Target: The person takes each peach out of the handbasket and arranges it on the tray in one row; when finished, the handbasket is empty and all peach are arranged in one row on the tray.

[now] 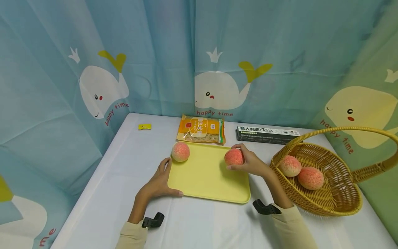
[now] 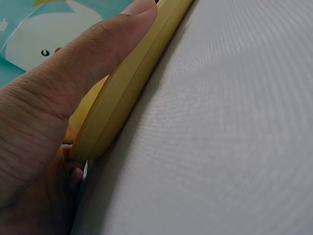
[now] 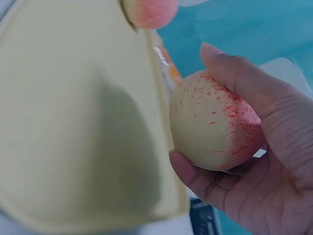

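My right hand (image 1: pixel 251 162) grips a pink-red peach (image 1: pixel 234 157) over the right part of a yellow tray (image 1: pixel 205 176). In the right wrist view, thumb and fingers wrap round the pale, red-speckled peach (image 3: pixel 212 122), and a shadow falls on the tray (image 3: pixel 54 122). My left hand (image 1: pixel 158 181) holds the tray by its near left corner, thumb along the front edge and fingers along the left side. From the left wrist, the thumb lies against the tray's rim (image 2: pixel 122 98). Another peach (image 1: pixel 180 151) sits in the tray's far left corner.
A wicker basket (image 1: pixel 339 207) with a tall handle stands at the right, holding two peaches (image 1: pixel 311 178). Behind the tray lie an orange food packet (image 1: pixel 200 129) and a dark pasta box (image 1: pixel 264 135). A small yellow packet (image 1: pixel 144 127) lies far left; curtains (image 1: pixel 161 69) border the table.
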